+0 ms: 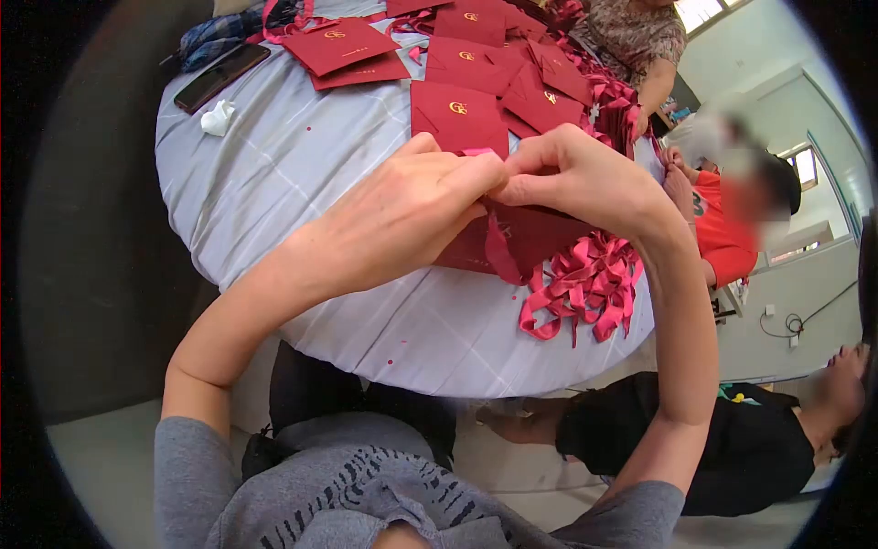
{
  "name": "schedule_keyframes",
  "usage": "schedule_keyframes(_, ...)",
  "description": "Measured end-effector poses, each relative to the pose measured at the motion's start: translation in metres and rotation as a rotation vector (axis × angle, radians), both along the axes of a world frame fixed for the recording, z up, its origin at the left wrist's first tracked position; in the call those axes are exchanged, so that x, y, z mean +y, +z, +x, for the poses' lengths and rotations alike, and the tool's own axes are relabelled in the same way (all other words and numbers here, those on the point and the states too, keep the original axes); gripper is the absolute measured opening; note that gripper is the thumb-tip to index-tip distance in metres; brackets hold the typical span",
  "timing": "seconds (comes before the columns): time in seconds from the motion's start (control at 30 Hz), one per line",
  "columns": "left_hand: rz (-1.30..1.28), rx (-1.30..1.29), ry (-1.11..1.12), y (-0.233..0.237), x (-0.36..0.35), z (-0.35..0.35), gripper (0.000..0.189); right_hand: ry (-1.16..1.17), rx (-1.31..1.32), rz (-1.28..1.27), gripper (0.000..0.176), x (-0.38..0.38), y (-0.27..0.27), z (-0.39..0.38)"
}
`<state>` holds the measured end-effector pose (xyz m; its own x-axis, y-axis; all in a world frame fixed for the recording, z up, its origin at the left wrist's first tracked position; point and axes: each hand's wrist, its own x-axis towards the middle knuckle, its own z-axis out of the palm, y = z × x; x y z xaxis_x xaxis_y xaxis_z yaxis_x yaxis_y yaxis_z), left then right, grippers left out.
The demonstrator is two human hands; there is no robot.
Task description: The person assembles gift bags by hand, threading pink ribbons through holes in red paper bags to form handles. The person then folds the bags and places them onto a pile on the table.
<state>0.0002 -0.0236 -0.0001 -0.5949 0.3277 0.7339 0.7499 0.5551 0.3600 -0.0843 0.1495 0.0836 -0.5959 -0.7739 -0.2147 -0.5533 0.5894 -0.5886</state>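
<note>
My left hand (pixel 421 197) and my right hand (pixel 585 178) meet fingertip to fingertip above a dark red paper bag (pixel 549 234). Both are closed in a pinch on a pinkish-red ribbon (pixel 498 249), whose loose end hangs down over the bag's face. The exact spot between the fingertips is partly hidden. Just right of the bag lies a tangled heap of cut ribbons (pixel 590 288). Beyond my hands, several flat red bags with gold emblems, such as one bag (pixel 457 112), overlap on the table.
A white cloth covers the round table (pixel 265 201). On its left side are a phone (pixel 222 79), a crumpled tissue (pixel 218 118) and a folded umbrella (pixel 215 38). Other people are at the far right side: a patterned sleeve (pixel 640 37), a red shirt (pixel 727 233), a black shirt (pixel 732 453).
</note>
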Motion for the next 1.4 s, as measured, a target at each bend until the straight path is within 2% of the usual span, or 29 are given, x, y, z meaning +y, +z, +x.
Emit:
schedule_keyframes(0.17,-0.008,-0.012,-0.011,0.003,0.002,0.003,0.024,-0.069,0.019,-0.026,0.022,-0.002,-0.007,0.003)
schedule_keyframes(0.23,0.0,-0.059,-0.019,0.002,0.002,0.002,0.024,-0.113,-0.012,-0.09,0.02,0.0,-0.012,0.009)
schedule_keyframes(0.3,0.004,0.017,0.005,-0.001,0.004,-0.002,0.025,-0.22,-0.037,-0.193,0.018,0.0,-0.016,0.013)
schedule_keyframes(0.4,0.028,0.033,0.004,-0.002,0.005,-0.004,0.026,-0.247,-0.023,-0.342,0.017,0.001,-0.028,0.01)
schedule_keyframes(0.53,0.012,0.038,0.012,0.0,0.003,-0.003,0.028,-0.248,-0.074,-0.358,0.017,0.001,-0.027,0.011)
schedule_keyframes(0.63,-0.024,0.013,-0.061,-0.002,0.009,0.003,0.027,-0.237,-0.067,-0.563,0.021,0.001,-0.013,-0.001)
schedule_keyframes(0.73,0.056,0.023,-0.037,-0.001,0.013,0.003,0.03,-0.215,0.016,-0.45,0.022,0.001,0.003,-0.008)
schedule_keyframes(0.77,0.051,0.027,-0.044,0.001,0.014,0.003,0.03,-0.17,0.038,-0.412,0.021,0.0,0.006,-0.01)
schedule_keyframes(0.8,-0.011,0.044,-0.019,0.003,0.014,0.003,0.032,-0.22,-0.018,-0.417,0.02,-0.002,0.007,-0.011)
schedule_keyframes(0.9,-0.124,0.05,-0.008,0.006,0.012,0.007,0.034,-0.242,-0.128,-0.707,0.019,-0.015,0.004,-0.018)
schedule_keyframes(0.93,-0.168,0.038,-0.016,0.007,0.011,0.009,0.035,-0.246,-0.122,-0.714,0.019,-0.017,0.004,-0.022)
schedule_keyframes(1.07,-0.162,0.053,0.005,0.007,0.014,0.01,0.03,-0.231,-0.024,-0.687,0.023,-0.022,0.005,-0.029)
schedule_keyframes(1.13,-0.145,0.069,0.034,0.006,0.015,0.008,0.027,-0.278,0.456,-0.724,0.025,-0.022,-0.001,-0.025)
schedule_keyframes(1.23,-0.145,0.08,0.065,0.006,0.015,0.006,0.018,-0.312,0.641,-0.913,0.017,-0.001,-0.005,0.014)
schedule_keyframes(1.3,-0.14,0.057,0.068,0.005,0.014,0.006,0.018,-0.344,0.735,-0.81,0.016,0.015,-0.018,0.052)
schedule_keyframes(1.33,-0.119,0.051,0.064,0.004,0.014,0.005,0.019,-0.341,0.859,-0.664,0.019,0.022,-0.03,0.065)
schedule_keyframes(1.4,-0.1,0.04,0.056,0.002,0.014,0.003,0.02,-0.375,0.901,-0.476,0.02,0.027,-0.061,0.084)
